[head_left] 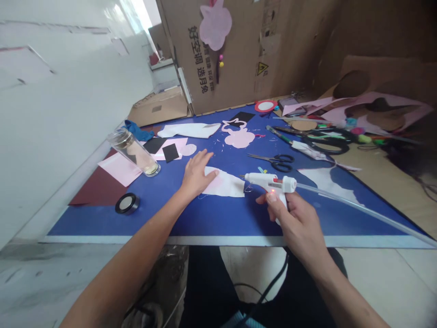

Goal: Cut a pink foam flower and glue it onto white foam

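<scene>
My right hand (297, 218) grips a white hot glue gun (262, 180) with a small orange light lit on its body. A long clear glue stick (358, 207) sticks out of its back end. The gun's nozzle points left, just above the right end of a white piece of cloth (230, 184). My left hand (198, 173) lies flat with fingers spread on the cloth's left part. A pale pink patch (215, 182) shows on the cloth beside my thumb. Black-handled scissors (275, 161) lie behind the glue gun.
Pink cutouts (239, 138) and another white cloth (189, 130) lie at the back. A glass bottle (134, 152) and black tape roll (127, 203) stand left. Larger scissors (327, 141) and pink scraps (372, 107) crowd the right. A cardboard box (239, 59) rises behind the blue table (164, 218).
</scene>
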Motion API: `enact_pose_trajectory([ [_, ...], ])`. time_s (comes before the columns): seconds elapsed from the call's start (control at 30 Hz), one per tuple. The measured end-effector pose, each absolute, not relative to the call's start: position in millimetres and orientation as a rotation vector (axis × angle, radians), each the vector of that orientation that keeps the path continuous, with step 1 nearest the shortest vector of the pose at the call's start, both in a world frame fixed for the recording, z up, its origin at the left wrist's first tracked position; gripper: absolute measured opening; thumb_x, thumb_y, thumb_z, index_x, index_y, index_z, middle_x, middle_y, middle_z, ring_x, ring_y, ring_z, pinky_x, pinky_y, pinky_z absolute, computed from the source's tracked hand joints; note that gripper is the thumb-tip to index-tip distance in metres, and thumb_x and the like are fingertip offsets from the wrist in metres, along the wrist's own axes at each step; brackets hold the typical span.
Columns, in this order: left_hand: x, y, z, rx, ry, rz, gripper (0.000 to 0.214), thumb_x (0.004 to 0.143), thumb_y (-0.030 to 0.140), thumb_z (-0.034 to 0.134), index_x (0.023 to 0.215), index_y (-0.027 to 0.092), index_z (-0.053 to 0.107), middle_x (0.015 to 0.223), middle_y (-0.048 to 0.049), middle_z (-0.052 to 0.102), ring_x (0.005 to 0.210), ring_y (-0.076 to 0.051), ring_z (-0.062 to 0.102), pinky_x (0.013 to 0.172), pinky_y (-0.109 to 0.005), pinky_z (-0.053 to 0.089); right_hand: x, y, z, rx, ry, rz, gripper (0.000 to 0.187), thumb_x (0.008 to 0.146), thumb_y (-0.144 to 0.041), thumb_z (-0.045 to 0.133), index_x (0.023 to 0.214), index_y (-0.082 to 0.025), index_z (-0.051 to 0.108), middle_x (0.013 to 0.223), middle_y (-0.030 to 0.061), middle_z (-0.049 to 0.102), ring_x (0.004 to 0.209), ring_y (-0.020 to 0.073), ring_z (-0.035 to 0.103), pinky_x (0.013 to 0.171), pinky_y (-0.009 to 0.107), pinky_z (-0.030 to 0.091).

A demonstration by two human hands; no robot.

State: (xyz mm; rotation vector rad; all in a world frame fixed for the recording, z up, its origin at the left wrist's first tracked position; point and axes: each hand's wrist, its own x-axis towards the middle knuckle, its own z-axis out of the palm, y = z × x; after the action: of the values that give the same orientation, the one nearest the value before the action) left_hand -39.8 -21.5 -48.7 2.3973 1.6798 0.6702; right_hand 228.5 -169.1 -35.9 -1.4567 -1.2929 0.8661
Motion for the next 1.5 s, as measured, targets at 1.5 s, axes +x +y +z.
enact_pose_trajectory([
  [1.5,-37,-94,-38,2.469,1.242,0.482,0.066,0.104,0.031,0.045,0.170,0.031,0.037,0.159,-0.0003,0.062,0.150,-0.026,0.054,0.127,-0.049,0.041,226,-164,-51,-1.341,-1.336,0.779,0.053,0.101,-0.067,0.057,0.090,-0.019,0.077,0.073,0.0025,0.067,0.067,0.0203,0.058,0.067,0.032,0.042],
])
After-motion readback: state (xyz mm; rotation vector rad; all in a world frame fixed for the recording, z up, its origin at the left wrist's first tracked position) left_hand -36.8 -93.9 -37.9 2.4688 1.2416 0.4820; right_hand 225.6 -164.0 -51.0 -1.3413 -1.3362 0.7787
